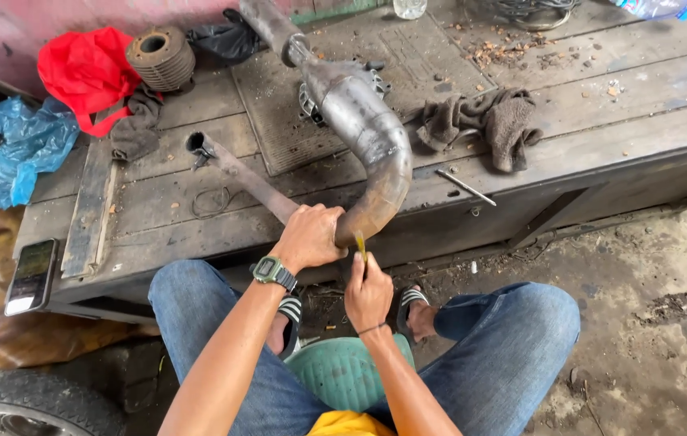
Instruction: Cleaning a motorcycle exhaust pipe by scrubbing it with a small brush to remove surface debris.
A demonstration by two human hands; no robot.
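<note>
Your left hand point(309, 236) has its fingers wrapped around the curved exhaust pipe point(376, 145) on the counter point(602, 121). Your right hand point(368, 292) pinches a small yellow tool point(360, 245) against the pipe's end.

wooden bench point(602, 105) carries exhaust pipe point(368, 137), rag point(493, 121), phone point(31, 276), red bag point(85, 69)

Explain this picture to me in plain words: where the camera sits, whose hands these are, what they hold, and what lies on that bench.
The one picture comes from a camera worn on a person's head, looking down at their own hands and knees. The left hand wraps its grip around the end of a curved metal exhaust pipe lying on a worn wooden bench. The right hand holds a small yellow tool against the pipe's end. Also on the bench: a thinner pipe, a grey rag, a finned metal cylinder, a red bag and a phone.
</note>
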